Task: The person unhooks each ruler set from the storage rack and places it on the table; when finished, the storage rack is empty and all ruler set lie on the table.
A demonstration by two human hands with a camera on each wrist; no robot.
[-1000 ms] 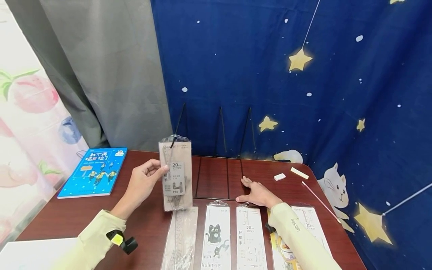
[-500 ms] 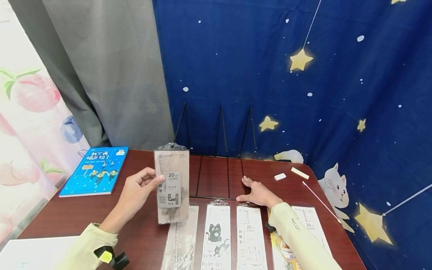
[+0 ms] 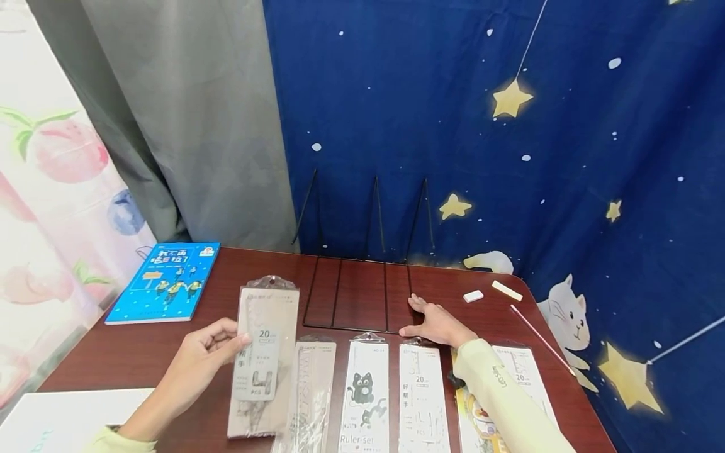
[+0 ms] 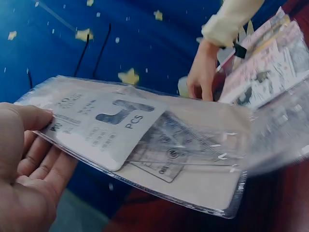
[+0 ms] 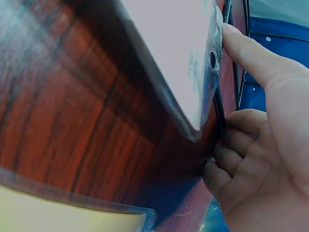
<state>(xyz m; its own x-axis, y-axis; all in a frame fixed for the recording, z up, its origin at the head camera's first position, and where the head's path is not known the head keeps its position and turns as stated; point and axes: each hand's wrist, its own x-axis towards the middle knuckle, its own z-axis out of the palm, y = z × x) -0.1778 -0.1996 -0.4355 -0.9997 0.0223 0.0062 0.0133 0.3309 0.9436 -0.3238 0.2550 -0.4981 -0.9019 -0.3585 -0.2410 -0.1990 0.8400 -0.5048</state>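
My left hand (image 3: 198,362) pinches a clear-bagged ruler set (image 3: 263,358) by its left edge, thumb on top. The pack hangs tilted just above the table, overlapping the leftmost pack of the row. In the left wrist view the ruler set (image 4: 145,140) with its "PCS" card lies across my fingers (image 4: 29,159). My right hand (image 3: 436,324) rests on the table at the front right corner of the black wire rack (image 3: 357,264). The right wrist view shows its thumb (image 5: 251,53) at the top of a pack (image 5: 183,58), its fingers loosely curled by the wire.
Several ruler packs (image 3: 362,396) lie in a row along the table's near edge. A blue book (image 3: 161,283) sits at back left, white paper (image 3: 56,421) at the near left corner. A white eraser (image 3: 472,296), a white stick (image 3: 506,290) and a pink stick (image 3: 540,340) lie at right.
My left hand has brought the ruler set down and toward me, from up by the rack's left prong to just over the table. The right hand has stayed put.
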